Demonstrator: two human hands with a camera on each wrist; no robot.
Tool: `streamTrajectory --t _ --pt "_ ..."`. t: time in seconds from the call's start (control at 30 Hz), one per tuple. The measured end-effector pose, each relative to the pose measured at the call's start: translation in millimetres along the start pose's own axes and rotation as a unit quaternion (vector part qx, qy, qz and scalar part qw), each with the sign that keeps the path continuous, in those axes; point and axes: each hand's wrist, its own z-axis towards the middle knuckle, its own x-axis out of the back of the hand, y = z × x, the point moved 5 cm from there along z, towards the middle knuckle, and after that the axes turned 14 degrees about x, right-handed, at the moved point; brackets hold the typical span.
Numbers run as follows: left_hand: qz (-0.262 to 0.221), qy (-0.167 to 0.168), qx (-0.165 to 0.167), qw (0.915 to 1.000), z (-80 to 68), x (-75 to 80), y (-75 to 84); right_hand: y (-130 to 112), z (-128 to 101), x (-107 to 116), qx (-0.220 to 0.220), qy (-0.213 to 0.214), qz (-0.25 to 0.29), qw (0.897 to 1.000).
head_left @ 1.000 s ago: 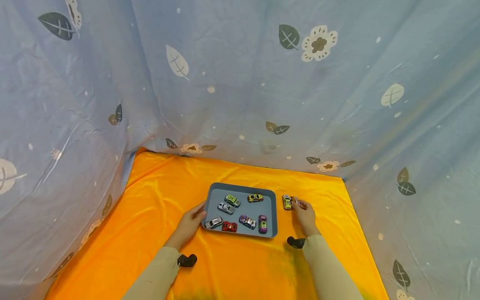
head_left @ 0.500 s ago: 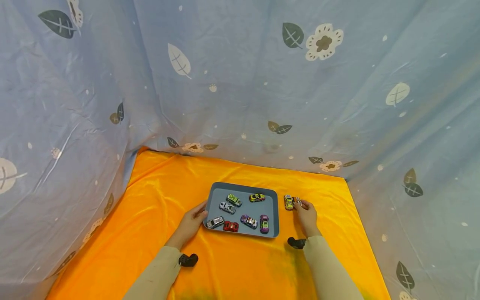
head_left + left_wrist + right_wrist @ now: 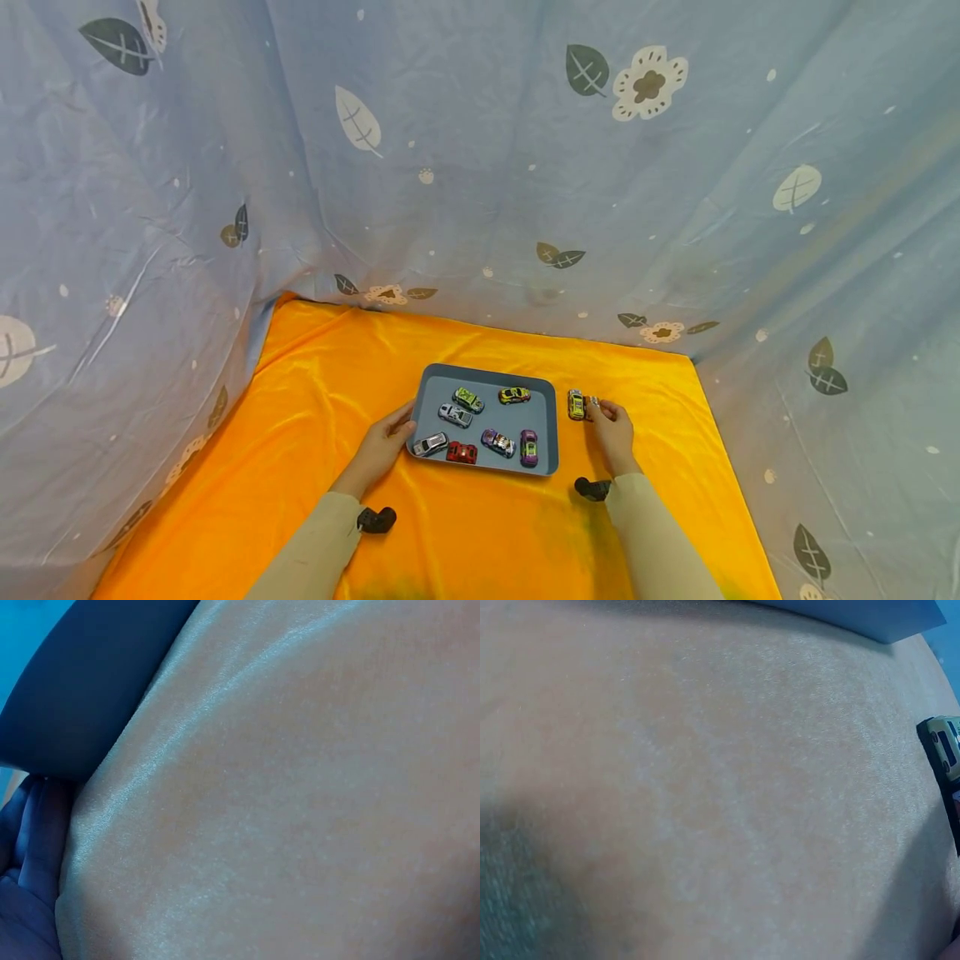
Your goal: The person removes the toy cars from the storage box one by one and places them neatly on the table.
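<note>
A shallow blue-grey tray (image 3: pixel 480 372) lies on the orange cloth, with several small toy cars spread inside. My left hand (image 3: pixel 378 450) grips its left side, thumb at the rim; in the left wrist view the fingers (image 3: pixel 46 832) reach against the tray's edge. To the right of the tray stands a yellow toy car (image 3: pixel 576 405). Close beside that car, my right hand (image 3: pixel 615 433) pinches another small toy car (image 3: pixel 592 403), mostly hidden by the fingers. In the right wrist view a pale toy car (image 3: pixel 946 746) shows at the right edge.
Inside the tray are a green car (image 3: pixel 468 400), a red car (image 3: pixel 462 452), a purple car (image 3: pixel 528 448) and others. Wrinkled orange cloth (image 3: pixel 480 533) covers the surface. A blue patterned curtain (image 3: pixel 465 167) closes off the back and both sides.
The small car in my right hand has shifted slightly and less of it shows now. The left hand and tray hold still; the head view has shifted a little.
</note>
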Motion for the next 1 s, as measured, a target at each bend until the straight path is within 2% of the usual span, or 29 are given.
streamTrajectory --t 0.2,0.33,0.43,0.53,0.77,1.0 --pt "0.002 0.001 -0.003 1.0 -0.7 -1.1 0.5 0.1 -0.4 2.6 -0.004 0.003 0.008 1.0" --pt "0.002 0.001 -0.001 1.0 -0.9 -1.1 0.5 -3.8 0.7 6.5 0.009 0.002 0.012 1.0" --pt "0.009 0.002 0.001 1.0 -1.1 -0.2 0.8 -12.2 -0.9 6.8 0.025 -0.009 -0.004 1.0" --pt "0.017 0.007 0.0 0.9998 -1.1 1.6 0.9 -26.3 -5.6 -0.1 0.051 -0.038 -0.025 0.998" --pt "0.018 0.007 0.004 0.9998 -0.6 2.6 0.3 -56.9 -24.9 -27.6 0.133 -0.105 -0.048 0.984" --pt "0.014 0.004 -0.009 0.9999 0.6 0.1 0.4 -59.5 -46.5 -46.3 0.173 -0.156 -0.109 0.966"
